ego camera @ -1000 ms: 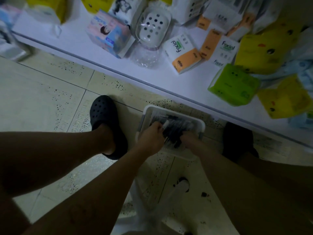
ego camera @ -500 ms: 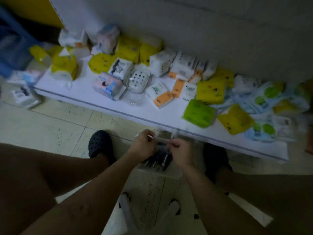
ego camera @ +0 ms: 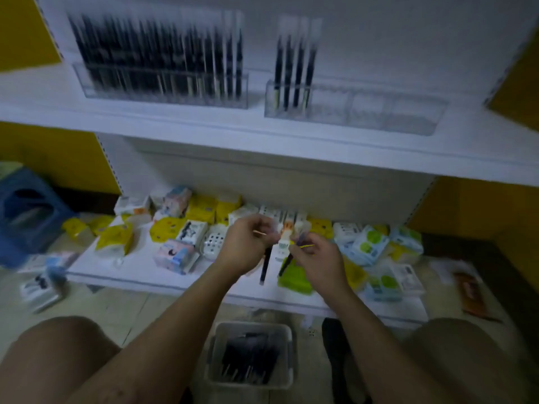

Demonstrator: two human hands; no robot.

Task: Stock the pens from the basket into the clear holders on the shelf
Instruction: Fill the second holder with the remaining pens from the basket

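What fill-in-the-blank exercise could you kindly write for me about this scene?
The basket stands on the ____. The left holder is packed; the right holder is stocked only in its ____ compartment. The left hand and right hand hold black ____ between them.
Missing words: floor; leftmost; pens.

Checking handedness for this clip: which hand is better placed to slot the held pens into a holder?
Probably right. Both hands hold pens, but the right hand sits under the right holder, which is mostly empty. The left holder, up-left of the left hand, looks packed.
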